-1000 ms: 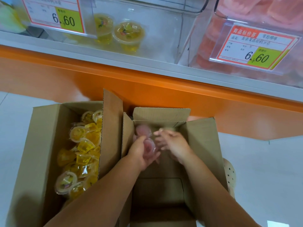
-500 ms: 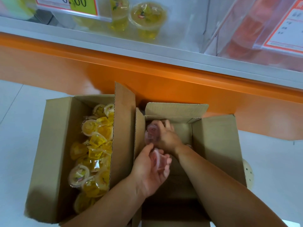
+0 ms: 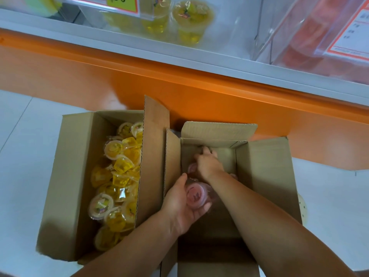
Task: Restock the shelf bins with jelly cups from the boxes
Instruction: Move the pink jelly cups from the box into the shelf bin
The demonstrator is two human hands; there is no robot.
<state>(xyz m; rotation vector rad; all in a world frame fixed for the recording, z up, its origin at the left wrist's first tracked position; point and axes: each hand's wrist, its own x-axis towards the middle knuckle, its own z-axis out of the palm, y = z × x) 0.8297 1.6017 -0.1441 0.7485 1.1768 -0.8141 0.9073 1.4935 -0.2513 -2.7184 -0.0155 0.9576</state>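
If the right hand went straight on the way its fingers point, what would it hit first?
Likely the far wall of the right box, near its left corner; the right hand is close to it. Depth is unclear, so the pink cup under it could come first.

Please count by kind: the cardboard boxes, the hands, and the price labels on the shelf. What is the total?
Cardboard boxes: 2, left box and right box.
Hands: 2, left hand, holding a pink jelly cup, and right hand.
Price labels: 2, left label and right label.
Total: 6.
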